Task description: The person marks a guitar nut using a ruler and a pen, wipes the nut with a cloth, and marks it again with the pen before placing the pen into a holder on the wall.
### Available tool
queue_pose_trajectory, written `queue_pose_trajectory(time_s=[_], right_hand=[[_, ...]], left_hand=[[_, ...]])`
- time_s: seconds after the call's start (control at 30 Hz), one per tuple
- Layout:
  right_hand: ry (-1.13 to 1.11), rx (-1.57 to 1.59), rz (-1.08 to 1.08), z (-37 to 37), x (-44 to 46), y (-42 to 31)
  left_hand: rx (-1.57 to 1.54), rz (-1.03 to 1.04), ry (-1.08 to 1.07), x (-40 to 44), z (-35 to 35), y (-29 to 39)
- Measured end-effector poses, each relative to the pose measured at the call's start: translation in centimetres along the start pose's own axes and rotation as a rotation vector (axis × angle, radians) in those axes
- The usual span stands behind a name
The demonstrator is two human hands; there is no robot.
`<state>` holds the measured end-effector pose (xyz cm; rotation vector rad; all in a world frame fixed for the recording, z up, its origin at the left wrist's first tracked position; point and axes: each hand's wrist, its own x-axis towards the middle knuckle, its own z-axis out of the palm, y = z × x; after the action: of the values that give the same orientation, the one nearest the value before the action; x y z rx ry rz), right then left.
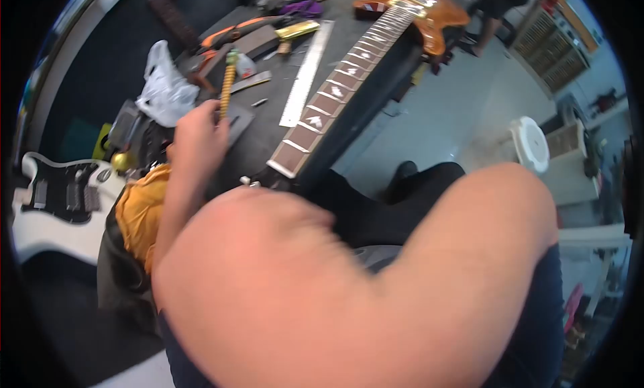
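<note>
Near the left part of the dark bench, my left hand (200,138) is closed at the lower end of a thin yellow striped stick (229,87) with a green top. My right hand (272,230) is large and blurred close to the camera, in front of the guitar's headstock end; its fingers cannot be made out. A guitar with an orange-brown body (444,20) lies diagonally, its inlaid fretboard (337,91) facing up. Beside the neck lies a steel ruler (307,76).
A white plastic bag (164,86), an orange cloth (142,210) and a white guitar (57,223) are at the left. Several tools lie at the bench's back. A white stool (530,145) stands at the right; a person's legs (488,27) show behind.
</note>
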<state>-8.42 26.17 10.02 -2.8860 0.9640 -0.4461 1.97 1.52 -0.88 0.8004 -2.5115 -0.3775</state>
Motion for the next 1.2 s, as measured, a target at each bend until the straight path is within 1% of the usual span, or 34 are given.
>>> queue_pose_trajectory(time_s=[0.03, 0.07, 0.1, 0.13, 0.17, 0.23, 0.37, 0.47, 0.5, 0.53, 0.6, 0.63, 0.7, 0.77, 0.8, 0.9, 0.93, 0.97, 1.0, 1.03, 1.1, 1.2], right_hand=[[-0.008, 0.010, 0.015, -0.2, 0.0, -0.2], [-0.017, 0.015, 0.035, 0.0, -0.4, -0.4], [-0.025, 0.016, 0.047, 0.1, -0.6, -0.6], [-0.029, 0.013, 0.053, 0.2, -0.6, -0.8], [-0.036, 0.011, 0.058, 0.5, -0.7, -1.2], [-0.028, 0.004, 0.052, 1.0, -0.7, -1.4], [0.055, -0.024, 0.005, 1.6, 0.5, -1.0], [0.086, 0.020, 0.043, 2.0, 0.2, -1.0], [0.093, 0.065, 0.075, 2.0, -0.1, -0.9], [0.066, 0.149, 0.142, 1.9, -0.6, -0.8], [-0.092, 0.376, 0.335, 1.3, -2.4, 0.0], [-0.366, 0.490, 0.438, 0.2, -3.1, 0.1], [-0.567, 0.564, 0.661, 0.9, -5.8, 0.1], [-0.431, 0.678, 0.805, 4.2, -11.2, 0.0], [-0.405, 0.666, 0.911, 5.3, -13.2, -0.5], [-0.279, 0.641, 1.179, 8.2, -18.8, -2.9], [-0.250, 0.601, 1.152, 9.2, -20.5, -3.6], [-0.298, 0.654, 1.225, 9.5, -21.2, -4.2], [-0.315, 0.685, 1.247, 9.4, -21.4, -4.3], [-0.341, 0.730, 1.278, 9.4, -21.8, -4.9], [-0.294, 0.754, 1.238, 11.0, -23.2, -4.9], [-0.286, 0.736, 1.176, 11.9, -24.0, -4.1]], left_hand=[[0.028, -0.026, -0.037, 0.0, -0.4, 0.9], [0.018, 0.018, -0.005, -0.1, 0.0, 0.7], [0.126, -0.022, -0.069, 0.0, 0.0, 0.6], [0.113, -0.043, -0.117, 0.1, -0.1, 0.5], [0.114, -0.003, -0.075, 0.0, 0.2, 0.1], [0.123, -0.024, -0.104, -0.1, 0.3, -0.2], [0.109, -0.119, -0.154, 0.0, 0.5, 0.1], [0.173, -0.038, -0.113, -0.1, 0.3, -0.4], [0.160, -0.049, -0.099, -0.1, 0.3, -0.6], [0.189, -0.039, -0.078, -0.1, 0.3, -0.9], [0.230, -0.038, -0.035, -0.1, 0.1, -0.8], [0.245, -0.045, -0.007, -0.2, -0.3, -0.4], [0.280, -0.061, 0.023, -0.1, -0.8, -0.6], [0.315, -0.071, 0.031, 0.1, -0.5, -1.9], [0.358, -0.043, 0.031, 0.1, -0.3, -2.7], [0.349, -0.122, 0.045, 0.3, 0.2, -3.4], [0.393, -0.141, 0.048, 0.0, 0.0, -2.9], [0.430, -0.145, 0.075, 0.1, 0.3, -3.2], [0.434, -0.087, 0.051, 0.4, 0.5, -4.0], [0.412, -0.105, 0.054, 0.4, 0.6, -3.9], [0.416, -0.120, 0.075, 0.0, 0.5, -3.3], [0.431, -0.118, 0.108, -0.1, 1.2, -3.4]])
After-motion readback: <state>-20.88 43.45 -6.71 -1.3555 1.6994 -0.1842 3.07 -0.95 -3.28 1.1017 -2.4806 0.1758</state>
